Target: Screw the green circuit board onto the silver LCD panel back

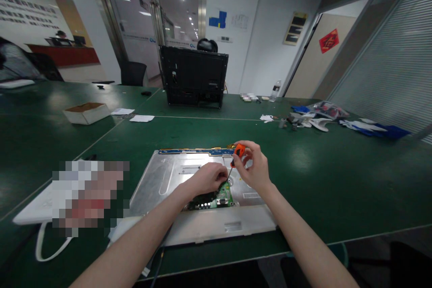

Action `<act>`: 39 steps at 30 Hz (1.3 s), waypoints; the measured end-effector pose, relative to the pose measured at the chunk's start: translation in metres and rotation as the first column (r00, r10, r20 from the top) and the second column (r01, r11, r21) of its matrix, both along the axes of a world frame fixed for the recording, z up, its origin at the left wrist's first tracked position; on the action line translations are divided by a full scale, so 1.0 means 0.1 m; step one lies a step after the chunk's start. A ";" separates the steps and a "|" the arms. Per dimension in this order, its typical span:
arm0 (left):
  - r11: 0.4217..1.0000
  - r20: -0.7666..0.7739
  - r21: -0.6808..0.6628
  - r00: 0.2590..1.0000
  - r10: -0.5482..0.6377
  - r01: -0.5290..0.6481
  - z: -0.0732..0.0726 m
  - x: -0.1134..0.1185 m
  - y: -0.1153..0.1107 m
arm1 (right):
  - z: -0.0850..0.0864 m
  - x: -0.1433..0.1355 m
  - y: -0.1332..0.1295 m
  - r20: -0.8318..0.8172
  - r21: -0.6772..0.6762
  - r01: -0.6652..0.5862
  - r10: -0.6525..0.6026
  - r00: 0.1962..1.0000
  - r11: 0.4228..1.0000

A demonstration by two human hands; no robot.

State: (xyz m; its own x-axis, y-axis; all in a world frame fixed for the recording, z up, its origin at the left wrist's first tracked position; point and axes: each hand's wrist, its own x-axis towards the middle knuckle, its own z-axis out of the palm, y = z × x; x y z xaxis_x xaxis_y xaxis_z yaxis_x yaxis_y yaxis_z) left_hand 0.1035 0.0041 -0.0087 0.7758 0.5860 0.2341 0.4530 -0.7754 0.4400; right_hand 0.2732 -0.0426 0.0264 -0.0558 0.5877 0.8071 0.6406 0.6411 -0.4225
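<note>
An orange and black screwdriver (239,149) is held by its handle in my right hand (254,166), its thin shaft slanting down to the top edge of a green circuit board (223,195). My left hand (209,177) reaches over the board, its fingers bent together close to the screwdriver's tip. Whether those fingers grip something there is hidden. The board sits on the metal back of a flat display panel (151,180), which lies on the green table. Along the panel's far edge runs a blue strip board (189,151).
A black monitor housing (195,76) stands at the table's far side. To the left are an open cardboard box (87,114) and a white bag (37,207), partly blurred out. Scraps and plastic bags (326,110) lie at the right, near a water bottle (275,91).
</note>
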 end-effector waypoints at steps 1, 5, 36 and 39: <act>1.000 0.002 -0.002 1.000 -0.003 0.003 0.00 0.00 0.00 | 0.00 0.00 0.00 0.010 0.007 -0.003 0.003 1.000 1.000; 1.000 0.009 -0.010 1.000 -0.009 0.009 0.00 0.00 0.00 | 0.01 0.00 0.00 0.026 0.015 -0.010 0.009 1.000 1.000; 1.000 -0.004 0.003 1.000 0.006 -0.006 0.01 -0.01 0.00 | -0.01 0.01 0.01 0.011 0.011 0.022 -0.022 1.000 1.000; 1.000 0.002 0.003 1.000 0.001 -0.001 0.01 -0.01 0.00 | -0.04 0.00 0.03 -0.017 -0.009 0.021 -0.021 1.000 1.000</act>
